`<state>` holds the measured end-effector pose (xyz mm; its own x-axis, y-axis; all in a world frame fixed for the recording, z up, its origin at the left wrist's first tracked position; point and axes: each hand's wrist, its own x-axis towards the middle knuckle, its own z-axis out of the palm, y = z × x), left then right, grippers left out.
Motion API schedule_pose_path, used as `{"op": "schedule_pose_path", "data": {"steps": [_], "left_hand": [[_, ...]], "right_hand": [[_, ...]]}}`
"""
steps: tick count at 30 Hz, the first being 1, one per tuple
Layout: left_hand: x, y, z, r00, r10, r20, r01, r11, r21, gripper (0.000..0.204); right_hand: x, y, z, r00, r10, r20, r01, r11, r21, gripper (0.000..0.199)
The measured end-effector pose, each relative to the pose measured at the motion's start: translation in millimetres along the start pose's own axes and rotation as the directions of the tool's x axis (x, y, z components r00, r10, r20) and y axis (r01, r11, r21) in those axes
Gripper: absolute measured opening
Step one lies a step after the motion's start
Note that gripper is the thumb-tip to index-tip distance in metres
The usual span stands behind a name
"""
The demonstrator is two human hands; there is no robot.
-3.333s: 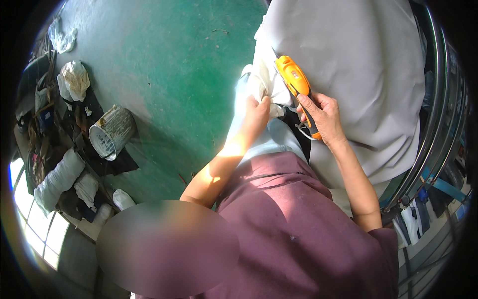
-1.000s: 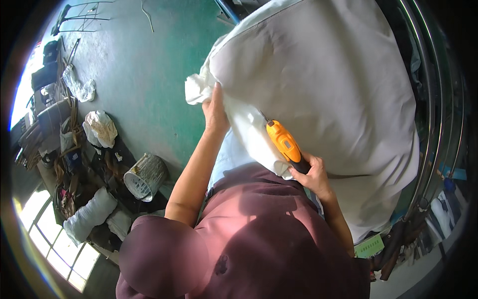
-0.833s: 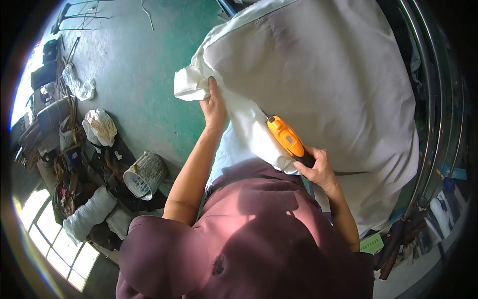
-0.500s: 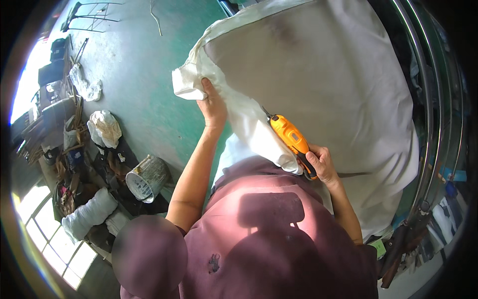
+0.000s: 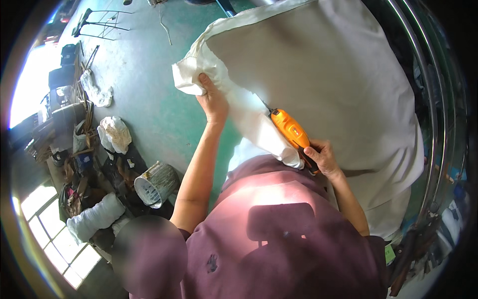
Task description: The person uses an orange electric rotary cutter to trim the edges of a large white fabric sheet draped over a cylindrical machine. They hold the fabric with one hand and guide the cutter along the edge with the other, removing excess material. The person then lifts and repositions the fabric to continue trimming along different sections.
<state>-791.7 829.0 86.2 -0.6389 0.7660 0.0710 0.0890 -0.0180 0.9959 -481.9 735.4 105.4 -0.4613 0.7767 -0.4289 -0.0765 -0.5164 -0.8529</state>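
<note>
A large off-white fabric sheet spreads in front of me. Along its left side runs a loose white edge strip, with a gap opening between strip and sheet. My left hand pinches this strip near its folded far end, thumb on top. In my right hand is a pair of orange electric scissors, held by its dark rear grip. Its thin dark tip points away and left, at the spot where strip and sheet meet. The strip's near end lies bunched beside the tool, against my shirt.
Curved metal rails border the fabric on the right. To the left stand a stained bucket, a white bag, a white roll and piled scraps on the green floor. A metal-legged stand is farther off.
The view has shifted a little, so the floor items sit farther right. The scissors sit slightly farther forward along the fabric edge. Both hands keep their grips.
</note>
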Motion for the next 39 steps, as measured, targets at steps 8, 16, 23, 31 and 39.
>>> {"op": "schedule_pose_path", "data": {"steps": [8, 16, 23, 31, 39], "left_hand": [[-7, 15, 6, 1.000, -0.016, 0.026, 0.018, 0.999, -0.048, 0.054], [-12, 21, 5, 1.000, -0.016, 0.003, 0.016, 0.999, 0.032, 0.049], [-20, 32, 8, 0.998, -0.055, 0.012, 0.054, 0.995, 0.087, 0.049], [-17, 27, 10, 0.998, -0.053, -0.019, 0.054, 0.996, 0.074, 0.052], [-22, 32, 12, 0.996, -0.082, -0.021, 0.083, 0.994, 0.069, 0.052]], "right_hand": [[6, 1, -3, 0.999, 0.004, 0.037, -0.006, 0.999, 0.040, 0.035], [20, -13, -1, 0.997, -0.023, 0.080, 0.020, 0.999, 0.046, 0.035], [33, -33, 13, 0.996, -0.005, 0.088, 0.003, 1.000, 0.023, 0.045], [38, -29, 11, 0.991, -0.060, 0.117, 0.058, 0.998, 0.024, 0.033], [47, -32, 12, 0.986, -0.090, 0.137, 0.089, 0.996, 0.013, 0.033]]}}
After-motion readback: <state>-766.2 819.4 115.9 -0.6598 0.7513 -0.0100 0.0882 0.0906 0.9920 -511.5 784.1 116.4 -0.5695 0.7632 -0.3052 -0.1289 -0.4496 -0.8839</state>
